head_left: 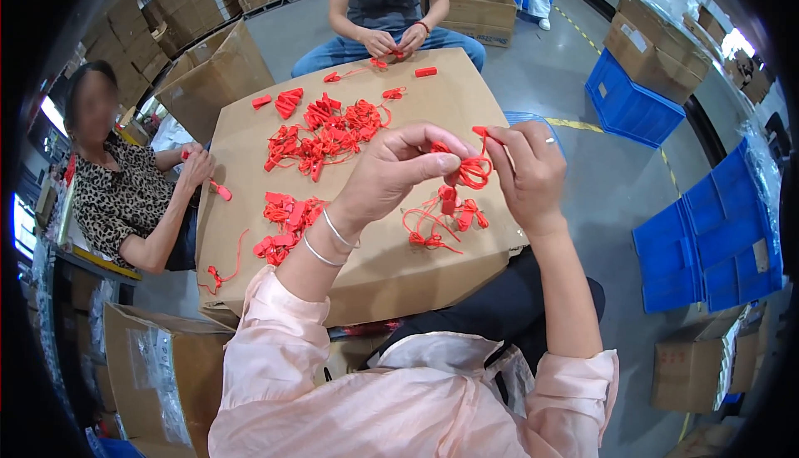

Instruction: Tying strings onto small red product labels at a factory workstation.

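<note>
Both forearms are raised above the flat brown cardboard box [391,266]. A coiled red plastic seal tie [471,171] is pinched between the closed fingers of the left hand [399,171] and the right hand [526,168], held just over loose red ties [325,133].

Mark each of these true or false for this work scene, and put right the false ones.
1. Both hands hold a red plastic tie above the cardboard box. True.
2. The left hand wears a glove. False: it is bare, with two thin bracelets on the wrist.
3. A pile of red ties lies on the box top. True.
4. The crates on the floor to the right are green. False: they are blue.
5. The right hand rests flat on the box. False: it is raised, pinching the tie.
</note>
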